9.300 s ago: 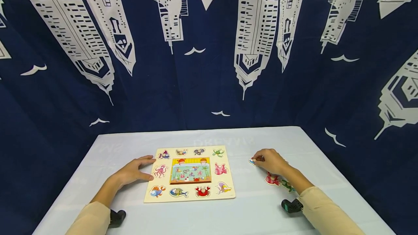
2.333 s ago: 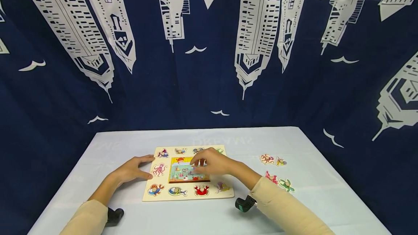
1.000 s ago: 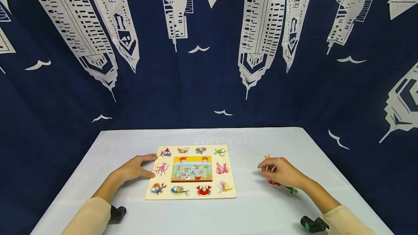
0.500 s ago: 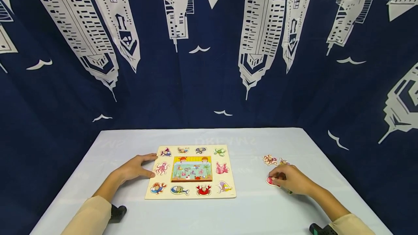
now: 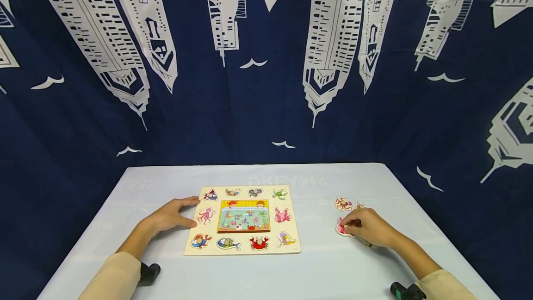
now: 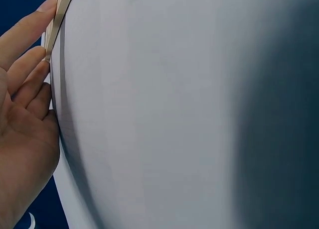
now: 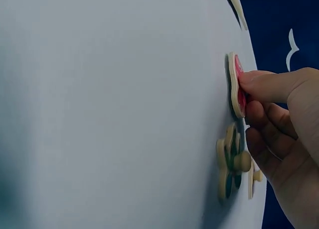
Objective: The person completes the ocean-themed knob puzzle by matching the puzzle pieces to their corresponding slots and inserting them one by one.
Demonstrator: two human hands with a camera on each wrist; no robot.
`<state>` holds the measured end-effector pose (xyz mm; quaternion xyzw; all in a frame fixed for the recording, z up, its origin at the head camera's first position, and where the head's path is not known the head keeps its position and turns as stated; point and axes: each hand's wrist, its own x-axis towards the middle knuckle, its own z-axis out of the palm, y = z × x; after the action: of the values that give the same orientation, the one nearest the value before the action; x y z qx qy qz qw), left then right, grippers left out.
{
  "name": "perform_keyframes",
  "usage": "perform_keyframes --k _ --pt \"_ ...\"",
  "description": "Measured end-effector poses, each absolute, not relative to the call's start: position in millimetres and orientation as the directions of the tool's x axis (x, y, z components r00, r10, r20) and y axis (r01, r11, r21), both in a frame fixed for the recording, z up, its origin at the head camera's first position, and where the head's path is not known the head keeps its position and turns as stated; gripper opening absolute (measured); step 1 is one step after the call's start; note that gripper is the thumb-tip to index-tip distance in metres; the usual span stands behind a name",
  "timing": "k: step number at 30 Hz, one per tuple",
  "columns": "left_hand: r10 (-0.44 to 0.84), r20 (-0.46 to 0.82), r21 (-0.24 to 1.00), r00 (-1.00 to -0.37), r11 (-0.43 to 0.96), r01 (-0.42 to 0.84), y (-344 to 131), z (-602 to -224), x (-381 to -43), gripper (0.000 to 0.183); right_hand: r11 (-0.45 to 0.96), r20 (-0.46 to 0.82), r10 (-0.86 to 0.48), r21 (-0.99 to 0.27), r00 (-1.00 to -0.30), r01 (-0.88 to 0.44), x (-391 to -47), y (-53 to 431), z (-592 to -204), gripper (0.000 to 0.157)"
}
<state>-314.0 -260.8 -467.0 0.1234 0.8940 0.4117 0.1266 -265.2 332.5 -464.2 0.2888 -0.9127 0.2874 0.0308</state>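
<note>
My right hand [image 5: 372, 228] pinches a pink wooden puzzle piece [image 5: 341, 228] between thumb and fingers at the right of the table. In the right wrist view the piece [image 7: 234, 84] stands edge-on beside the thumb, its pale wooden rim showing. A green turtle piece with a round knob [image 7: 242, 162] lies close under the curled fingers. The left hand [image 5: 168, 216] rests at the left edge of the puzzle board [image 5: 242, 253], fingers and thumb spread along it. In the left wrist view, fingertips of this hand [image 6: 30, 109] meet the board's edge [image 6: 61, 15].
An octopus piece [image 5: 343, 204] lies behind the right hand, with a yellowish piece [image 5: 360, 205] partly hidden beside it. The board bears several sea-animal pictures, some with knobbed pieces in them, around an aquarium picture [image 5: 244, 216]. A navy patterned cloth [image 5: 258, 110] hangs behind the white table [image 5: 250, 277].
Over the last second the right hand has come down onto the pink piece and pinched it, and the piece has shifted slightly left. The left hand stays at the board's edge.
</note>
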Motion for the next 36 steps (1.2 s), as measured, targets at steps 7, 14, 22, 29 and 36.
perform_keyframes --k 7,14,22,29,36 --pt "0.334 -0.115 0.775 -0.935 0.62 0.126 -261.0 -465.1 -312.6 0.083 0.658 0.237 -0.506 -0.516 -0.829 -0.549 -273.2 318.3 -455.4 0.011" --pt "0.335 -0.11 0.772 -0.936 0.622 0.132 -261.4 -465.5 -312.1 0.083 0.645 0.24 -0.536 -0.502 -0.809 -0.576 -277.0 305.9 -446.4 0.012" --pt "0.344 -0.109 0.777 -0.932 0.615 0.136 -258.9 -466.4 -312.4 0.084 0.658 0.249 -0.536 -0.476 -0.807 -0.584 -278.7 297.8 -441.1 0.012" --pt "0.351 -0.094 0.769 -0.931 0.619 0.156 -260.8 -466.1 -313.1 0.083 0.668 0.228 -0.529 -0.481 -0.817 -0.568 -282.2 284.6 -438.2 0.01" --pt "0.353 -0.098 0.766 -0.93 0.623 0.156 -261.8 -466.5 -311.7 0.083 0.636 0.21 -0.562 -0.509 -0.8 -0.58 -289.5 264.5 -438.6 0.01"
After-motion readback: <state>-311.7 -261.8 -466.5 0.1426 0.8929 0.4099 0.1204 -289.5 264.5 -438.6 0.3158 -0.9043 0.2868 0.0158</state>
